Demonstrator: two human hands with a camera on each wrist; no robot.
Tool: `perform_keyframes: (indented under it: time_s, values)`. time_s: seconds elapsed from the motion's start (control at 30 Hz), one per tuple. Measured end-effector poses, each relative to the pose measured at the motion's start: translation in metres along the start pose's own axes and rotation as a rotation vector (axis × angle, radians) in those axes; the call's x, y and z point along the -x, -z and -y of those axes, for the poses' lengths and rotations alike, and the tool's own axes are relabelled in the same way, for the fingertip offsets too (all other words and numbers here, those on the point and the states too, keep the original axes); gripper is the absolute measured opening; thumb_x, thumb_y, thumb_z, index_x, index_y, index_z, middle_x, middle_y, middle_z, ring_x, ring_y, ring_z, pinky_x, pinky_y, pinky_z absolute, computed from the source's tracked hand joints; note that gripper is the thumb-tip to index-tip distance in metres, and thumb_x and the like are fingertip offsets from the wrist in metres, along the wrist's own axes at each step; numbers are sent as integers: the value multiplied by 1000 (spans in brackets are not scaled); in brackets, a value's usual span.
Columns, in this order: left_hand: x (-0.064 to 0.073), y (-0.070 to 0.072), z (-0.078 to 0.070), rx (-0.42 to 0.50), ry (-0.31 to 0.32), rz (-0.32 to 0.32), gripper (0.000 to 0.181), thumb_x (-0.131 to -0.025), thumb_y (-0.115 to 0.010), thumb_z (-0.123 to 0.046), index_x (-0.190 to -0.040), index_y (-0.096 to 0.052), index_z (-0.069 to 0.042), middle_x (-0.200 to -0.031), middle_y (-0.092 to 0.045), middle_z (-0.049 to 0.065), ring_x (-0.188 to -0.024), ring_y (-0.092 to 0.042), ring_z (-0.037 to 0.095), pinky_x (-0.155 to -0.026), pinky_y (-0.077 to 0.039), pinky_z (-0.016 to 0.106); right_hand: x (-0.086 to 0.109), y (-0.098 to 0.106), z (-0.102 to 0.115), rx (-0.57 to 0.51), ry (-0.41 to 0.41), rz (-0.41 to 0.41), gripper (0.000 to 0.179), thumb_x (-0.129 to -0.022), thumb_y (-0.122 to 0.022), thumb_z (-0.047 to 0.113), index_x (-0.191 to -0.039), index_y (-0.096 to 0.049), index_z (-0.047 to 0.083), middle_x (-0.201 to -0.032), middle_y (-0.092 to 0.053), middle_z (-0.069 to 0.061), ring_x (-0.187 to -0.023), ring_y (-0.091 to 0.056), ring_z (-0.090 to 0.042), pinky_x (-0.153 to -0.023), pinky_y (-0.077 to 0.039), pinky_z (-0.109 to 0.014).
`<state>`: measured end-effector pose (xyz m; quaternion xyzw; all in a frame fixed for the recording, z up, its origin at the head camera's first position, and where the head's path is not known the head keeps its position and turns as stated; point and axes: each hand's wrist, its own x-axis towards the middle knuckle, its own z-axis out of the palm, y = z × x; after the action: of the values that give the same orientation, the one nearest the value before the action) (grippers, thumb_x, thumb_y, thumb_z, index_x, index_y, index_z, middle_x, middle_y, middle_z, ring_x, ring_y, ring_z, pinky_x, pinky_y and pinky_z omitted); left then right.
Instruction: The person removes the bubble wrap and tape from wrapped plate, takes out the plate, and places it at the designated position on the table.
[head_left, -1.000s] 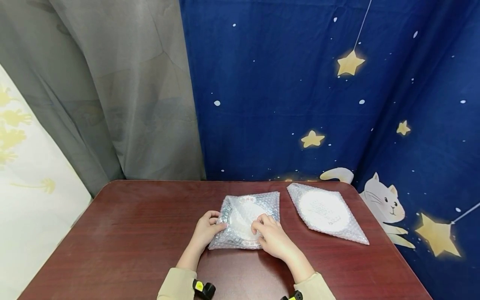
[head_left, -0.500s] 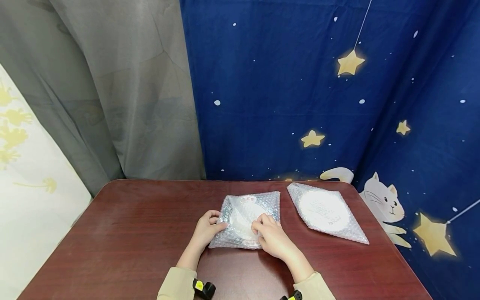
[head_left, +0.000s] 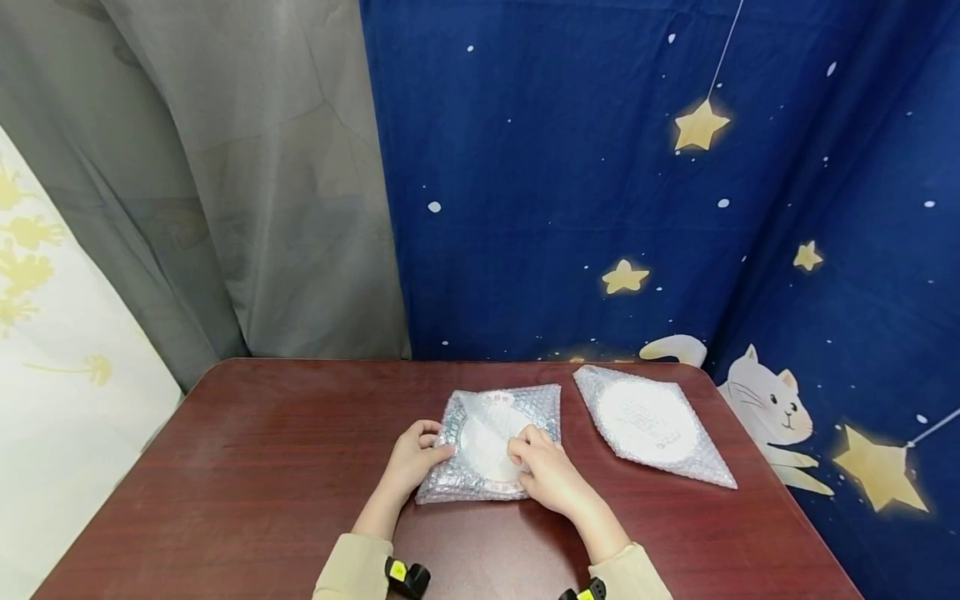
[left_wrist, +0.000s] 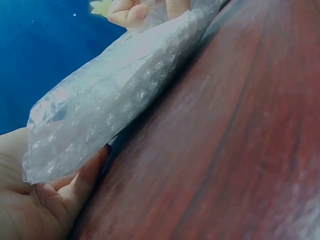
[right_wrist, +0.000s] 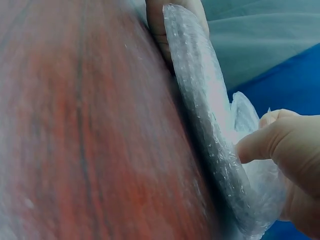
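In the head view a bubble-wrapped round plate (head_left: 480, 462) lies near the middle of the table, with red and dark print showing through the clear wrap. My left hand (head_left: 408, 460) holds its left edge, thumb on top and the other fingers at the side and underneath, as the left wrist view shows. On the right, my right hand (head_left: 551, 475) has curled fingers on the top of the wrap. A raised flap of bubble wrap (right_wrist: 244, 109) sits between its thumb and fingers in the right wrist view. Part of the package's right side is hidden by this hand.
A second bubble-wrapped round plate (head_left: 648, 421) lies to the right, close to the table's right edge. The dark red wooden table (head_left: 285, 467) has rounded back corners. Behind it hang a grey curtain (head_left: 300, 208) and a blue starry curtain (head_left: 525, 183).
My right hand has shifted slightly to the right on the wrap, and the package's near edge has come down a little. The left hand stays at the left edge.
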<state>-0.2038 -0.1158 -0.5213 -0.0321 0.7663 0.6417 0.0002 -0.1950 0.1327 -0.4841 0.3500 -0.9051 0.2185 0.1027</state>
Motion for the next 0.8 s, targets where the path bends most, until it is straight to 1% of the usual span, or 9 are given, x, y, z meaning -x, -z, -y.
perform_keyframes:
  time_s: [0.2, 0.33, 0.43, 0.6, 0.7, 0.8]
  values:
    - [0, 0, -1, 7, -7, -11, 41, -78, -76, -5, -114, -57, 0, -92, -68, 11, -71, -61, 18, -63, -50, 32, -1, 1, -1, -33, -15, 0, 38, -67, -66, -6, -79, -41, 19, -88, -36, 8, -83, -38, -12, -68, -29, -31]
    - [1, 0, -1, 2, -6, -6, 41, -79, -76, -6, -115, -57, 1, -93, -68, 11, -72, -60, 18, -64, -50, 32, -1, 3, 0, -71, -36, 10, 38, -69, -67, -7, -87, -48, 20, -94, -39, 8, -88, -42, -13, -73, -33, -34]
    - [1, 1, 0, -6, -4, 0, 43, -79, -76, -7, -116, -56, 1, -94, -67, 12, -73, -60, 18, -64, -50, 32, -1, 4, 2, -94, -33, 3, 40, -71, -67, -8, -94, -52, 21, -99, -41, 7, -94, -45, -15, -79, -37, -38]
    - [1, 0, 1, -12, -3, 1, 43, -79, -76, -7, -116, -56, 1, -96, -67, 13, -74, -61, 18, -65, -50, 32, -1, 7, 3, -101, 2, -31, 44, -72, -67, -8, -103, -57, 22, -105, -45, 6, -101, -46, -15, -84, -40, -41]
    - [1, 0, 1, -19, -5, -2, 42, -80, -76, -6, -116, -56, 1, -96, -68, 13, -74, -61, 17, -65, -50, 32, -1, 9, 2, -105, 22, -70, 47, -72, -67, -9, -108, -59, 21, -106, -47, 6, -102, -47, -15, -85, -41, -41]
    - [1, 0, 0, -22, -7, -3, 41, -80, -76, -6, -115, -56, 1, -95, -68, 13, -74, -61, 17, -65, -50, 32, -1, 11, 0, -106, 24, -113, 51, -71, -68, -9, -112, -60, 20, -106, -48, 6, -102, -47, -14, -86, -41, -40]
